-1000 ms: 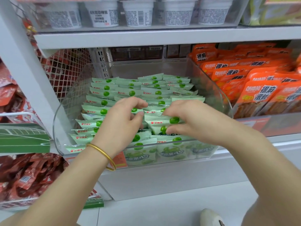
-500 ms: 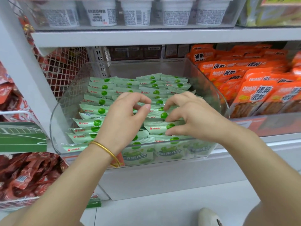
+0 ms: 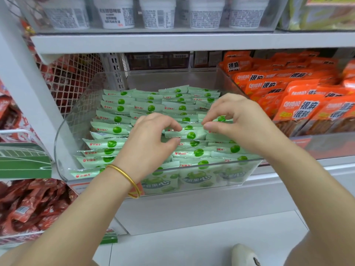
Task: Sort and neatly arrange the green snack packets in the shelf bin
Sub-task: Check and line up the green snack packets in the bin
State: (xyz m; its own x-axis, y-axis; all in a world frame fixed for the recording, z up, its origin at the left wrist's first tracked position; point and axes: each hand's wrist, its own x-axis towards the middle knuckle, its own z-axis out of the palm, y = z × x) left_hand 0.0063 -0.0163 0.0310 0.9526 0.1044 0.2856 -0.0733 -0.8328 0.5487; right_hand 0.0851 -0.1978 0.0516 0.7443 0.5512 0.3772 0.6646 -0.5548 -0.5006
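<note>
my left hand (image 3: pixel 148 144) and my right hand (image 3: pixel 242 123) are both over the middle of the clear shelf bin (image 3: pixel 73 121), fingers curled. my left thumb and forefinger pinch the left end of one green packet (image 3: pixel 187 134) that lies crosswise on top of the others. my right thumb and forefinger pinch at its right end, though from this angle i can't quite tell whether they have that same packet or the one just behind it. the other fingers of both hands are bent and lifted off the pile.

the green snack packets (image 3: pixel 118 108) fill the bin in overlapping rows from the back wall to the front, standing on edge and leaning back, each with a green dot on its top edge. the left column looks tidy, while the rows under my hands sit less evenly. the front packets press against the clear front wall, their faces showing through it.

a gold bangle (image 3: pixel 124 175) sits on my left wrist, just in front of the bin's front edge. orange packets (image 3: pixel 299 110) fill the next bin to the right, red packets (image 3: pixel 32 204) lie lower left, and white cups (image 3: pixel 157 14) line the shelf above.
</note>
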